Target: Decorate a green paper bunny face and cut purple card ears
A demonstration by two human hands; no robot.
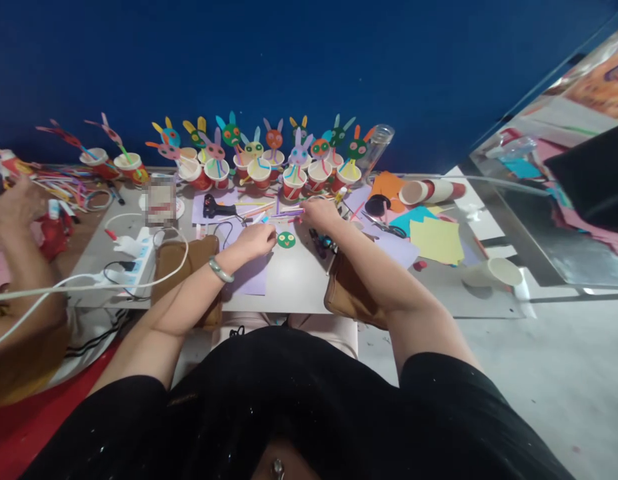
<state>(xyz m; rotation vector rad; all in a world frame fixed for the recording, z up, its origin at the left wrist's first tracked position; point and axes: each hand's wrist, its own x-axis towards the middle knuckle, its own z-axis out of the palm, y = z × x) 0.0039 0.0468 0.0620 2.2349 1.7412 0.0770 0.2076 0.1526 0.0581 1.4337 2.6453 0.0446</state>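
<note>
On the worktop (299, 287), just beside the left hand (257, 241), lay the green face (286, 240), having eyes and mouth but no ears yet; behind, eared rabbits (231, 134) stood in cups (295, 191). Left fingers were pinched, the right hand (321, 214) curled near sticks (287, 214); whether either grasped something, I could not tell.

Left hand (259, 241) curled; right hand (319, 213) slightly farther forward

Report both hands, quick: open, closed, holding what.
Left hand: fingers curled beside the round green cutout face; any hold cannot be told.
Right hand: near thin purple sticks; grip cannot be told.
</note>
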